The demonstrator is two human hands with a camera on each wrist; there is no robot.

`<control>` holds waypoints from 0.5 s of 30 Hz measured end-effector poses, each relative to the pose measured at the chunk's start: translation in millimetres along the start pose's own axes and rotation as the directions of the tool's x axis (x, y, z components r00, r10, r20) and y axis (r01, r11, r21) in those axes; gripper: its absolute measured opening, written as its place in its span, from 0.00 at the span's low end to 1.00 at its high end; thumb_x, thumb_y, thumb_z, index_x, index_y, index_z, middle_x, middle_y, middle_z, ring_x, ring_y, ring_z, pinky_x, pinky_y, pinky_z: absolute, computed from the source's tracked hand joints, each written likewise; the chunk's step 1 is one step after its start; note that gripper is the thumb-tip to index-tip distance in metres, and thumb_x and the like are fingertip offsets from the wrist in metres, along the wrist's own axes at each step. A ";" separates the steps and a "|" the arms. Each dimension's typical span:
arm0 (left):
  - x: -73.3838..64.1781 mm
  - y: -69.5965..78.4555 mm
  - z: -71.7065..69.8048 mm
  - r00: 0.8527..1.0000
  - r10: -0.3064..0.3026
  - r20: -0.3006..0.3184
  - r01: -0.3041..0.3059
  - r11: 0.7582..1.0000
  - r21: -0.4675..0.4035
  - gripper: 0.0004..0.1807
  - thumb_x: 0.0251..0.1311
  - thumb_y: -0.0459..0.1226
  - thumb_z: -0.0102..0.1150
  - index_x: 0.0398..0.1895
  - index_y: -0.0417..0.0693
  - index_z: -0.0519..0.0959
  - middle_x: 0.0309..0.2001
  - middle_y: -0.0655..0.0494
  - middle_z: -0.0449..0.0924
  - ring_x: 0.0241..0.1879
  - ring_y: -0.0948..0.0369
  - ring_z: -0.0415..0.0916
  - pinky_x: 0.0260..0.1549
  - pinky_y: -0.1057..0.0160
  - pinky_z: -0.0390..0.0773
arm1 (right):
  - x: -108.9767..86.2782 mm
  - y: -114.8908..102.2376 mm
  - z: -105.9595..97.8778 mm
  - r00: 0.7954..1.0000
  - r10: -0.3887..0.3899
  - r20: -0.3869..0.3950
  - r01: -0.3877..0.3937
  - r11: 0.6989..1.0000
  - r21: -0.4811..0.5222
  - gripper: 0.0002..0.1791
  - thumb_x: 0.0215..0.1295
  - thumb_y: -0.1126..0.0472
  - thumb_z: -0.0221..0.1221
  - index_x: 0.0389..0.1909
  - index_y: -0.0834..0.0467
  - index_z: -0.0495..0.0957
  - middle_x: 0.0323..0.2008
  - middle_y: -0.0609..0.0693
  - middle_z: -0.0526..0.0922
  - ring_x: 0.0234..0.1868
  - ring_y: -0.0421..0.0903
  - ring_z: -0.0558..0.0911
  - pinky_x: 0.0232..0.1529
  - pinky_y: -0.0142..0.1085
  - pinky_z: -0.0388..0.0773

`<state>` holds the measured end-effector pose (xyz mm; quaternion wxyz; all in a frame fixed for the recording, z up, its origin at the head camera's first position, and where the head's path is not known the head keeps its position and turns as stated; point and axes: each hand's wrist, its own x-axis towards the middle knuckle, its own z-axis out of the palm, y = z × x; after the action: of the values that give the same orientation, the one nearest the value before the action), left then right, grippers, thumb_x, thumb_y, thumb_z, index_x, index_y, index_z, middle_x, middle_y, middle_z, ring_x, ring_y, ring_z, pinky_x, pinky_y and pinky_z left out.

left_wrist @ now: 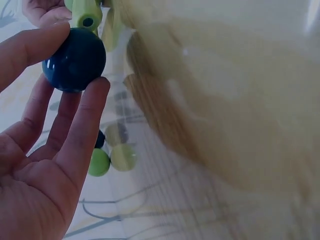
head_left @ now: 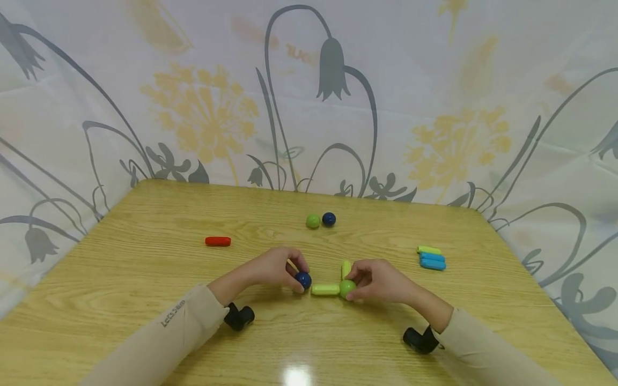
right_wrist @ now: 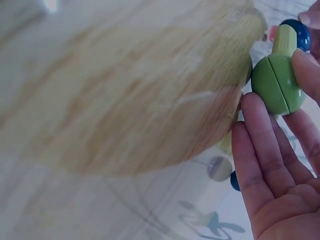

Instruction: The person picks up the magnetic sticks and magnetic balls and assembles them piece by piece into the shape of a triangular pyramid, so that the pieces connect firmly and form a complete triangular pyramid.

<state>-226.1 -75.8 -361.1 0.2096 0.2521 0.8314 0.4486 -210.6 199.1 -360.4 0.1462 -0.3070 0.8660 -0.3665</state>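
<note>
Four balls [head_left: 304, 280], one red stick [head_left: 218, 242], three yellow sticks [head_left: 325, 290], seemingly two blue sticks [head_left: 432, 261]

Worktop [head_left: 145, 279]: wood-grain, smooth, glossy. Mid-worktop: blue ball [left_wrist: 75, 60] high-gloss, plastic-looking; green ball [right_wrist: 274, 82] and yellow stick [head_left: 325, 290] smooth, plastic-looking. Behind worktop: curtain [head_left: 410, 48], creased matt cloth. Front of worktop: sleeves [head_left: 169, 335], matt cloth.

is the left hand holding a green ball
No, the left hand pinches a dark blue ball, while the right hand holds a green ball.
</note>
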 end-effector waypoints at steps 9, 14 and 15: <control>-1.3 1.1 2.7 0.999 0.023 0.049 -0.025 0.999 0.040 0.15 0.44 0.29 0.72 0.36 0.45 0.77 0.37 0.57 0.74 0.36 0.62 0.77 0.33 0.66 0.75 | 0.1 1.2 0.5 1.000 0.006 -0.011 -0.006 1.000 -0.004 0.13 0.52 0.58 0.69 0.34 0.58 0.77 0.32 0.45 0.79 0.32 0.40 0.79 0.35 0.33 0.78; 1.3 0.7 1.1 0.999 0.035 0.037 -0.037 0.998 0.048 0.15 0.45 0.28 0.71 0.37 0.43 0.78 0.38 0.57 0.76 0.38 0.61 0.77 0.35 0.66 0.76 | 0.1 2.7 -0.1 1.000 0.003 0.005 -0.004 1.000 0.028 0.12 0.52 0.59 0.69 0.35 0.59 0.79 0.32 0.45 0.79 0.32 0.40 0.79 0.34 0.33 0.77; 2.1 0.4 0.7 0.999 0.033 0.030 -0.035 0.998 0.051 0.14 0.46 0.28 0.70 0.37 0.43 0.79 0.38 0.57 0.76 0.39 0.60 0.77 0.35 0.66 0.76 | 0.2 2.9 -0.4 1.000 0.007 0.010 -0.008 0.999 0.032 0.12 0.52 0.59 0.69 0.35 0.59 0.79 0.32 0.45 0.80 0.32 0.40 0.79 0.34 0.33 0.77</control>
<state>-227.3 -73.9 -361.4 0.2076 0.2782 0.8351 0.4267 -212.2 200.8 -362.2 0.1570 -0.3032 0.8604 -0.3784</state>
